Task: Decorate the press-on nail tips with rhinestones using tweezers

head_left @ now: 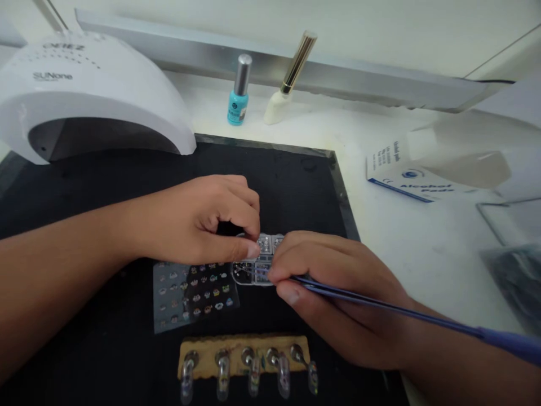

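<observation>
My left hand point(211, 217) has its thumb and index finger closed at the upper side of a small clear compartment case point(243, 276), which holds tiny shiny rhinestones. From the right, my right hand point(338, 287) pinches a pair of blue-purple tweezers point(380, 307), their tips over the case's lower left compartment. Whether the tips hold a stone is too small to tell. Partly under the case and my left hand lies a sheet of small cartoon stickers point(173, 304). Nearer me, a wooden stand point(236, 345) carries several clear decorated nail tips point(284, 376) on metal posts.
A black mat point(105, 186) covers the white table. A white nail lamp point(105, 84) stands back left. Behind the mat are a turquoise polish bottle point(237, 104) and a cream bottle with a gold cap point(279, 104). An alcohol pads box point(422, 180) lies at right, near a dark plastic packet point(518, 282).
</observation>
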The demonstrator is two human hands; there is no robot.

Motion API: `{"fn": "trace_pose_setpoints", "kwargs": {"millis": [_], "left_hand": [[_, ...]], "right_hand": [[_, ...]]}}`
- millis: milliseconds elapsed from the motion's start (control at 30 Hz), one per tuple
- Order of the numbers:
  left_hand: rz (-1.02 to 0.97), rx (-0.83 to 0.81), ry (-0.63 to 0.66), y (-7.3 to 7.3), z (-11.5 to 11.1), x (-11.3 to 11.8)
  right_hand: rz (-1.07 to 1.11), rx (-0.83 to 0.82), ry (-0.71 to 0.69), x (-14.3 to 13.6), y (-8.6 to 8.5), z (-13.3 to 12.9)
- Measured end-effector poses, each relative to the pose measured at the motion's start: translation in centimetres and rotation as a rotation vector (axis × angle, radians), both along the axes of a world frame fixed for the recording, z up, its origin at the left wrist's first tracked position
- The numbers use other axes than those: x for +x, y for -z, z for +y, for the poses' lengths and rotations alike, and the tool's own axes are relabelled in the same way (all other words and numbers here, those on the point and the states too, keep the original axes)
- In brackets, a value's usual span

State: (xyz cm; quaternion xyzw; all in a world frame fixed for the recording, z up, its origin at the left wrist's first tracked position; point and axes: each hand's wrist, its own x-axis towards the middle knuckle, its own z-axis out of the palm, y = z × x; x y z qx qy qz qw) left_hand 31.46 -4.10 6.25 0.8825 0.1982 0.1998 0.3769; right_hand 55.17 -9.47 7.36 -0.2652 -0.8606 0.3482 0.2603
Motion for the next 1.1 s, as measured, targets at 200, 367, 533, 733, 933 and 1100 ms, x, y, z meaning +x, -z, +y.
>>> {"fn": "trace_pose_setpoints", "kwargs": {"millis": [200,367,533,733,933,1100], "left_hand": [[-0.031,-0.006,-0.028,0.14,-0.17,0.03],[-0.044,0.005,-0.030,0.35,-0.24,0.02],[-0.057,0.006,-0.038,0.61,-0.39,0.02],[-0.028,0.007,-0.023,0.21,-0.20,-0.03],[-0.006,-0.001,-0.006,0.00,-0.09,-0.11],[-0.027,0.005,-0.032,0.31,-0.33,-0.05]], "right_hand": [[0.002,0.004,-0.020,0.07,0.05,0.13],[0.028,-0.010,-0.031,-0.01,0.05,0.23],[0.023,-0.008,-0.032,0.04,0.15,0.17],[0.012,0.007,-0.024,0.03,0.24,0.06],[0.078,-0.053,-0.007,0.04,0.29,-0.02],[0.085,-0.068,-0.009,0.19,0.21,0.04]]}}
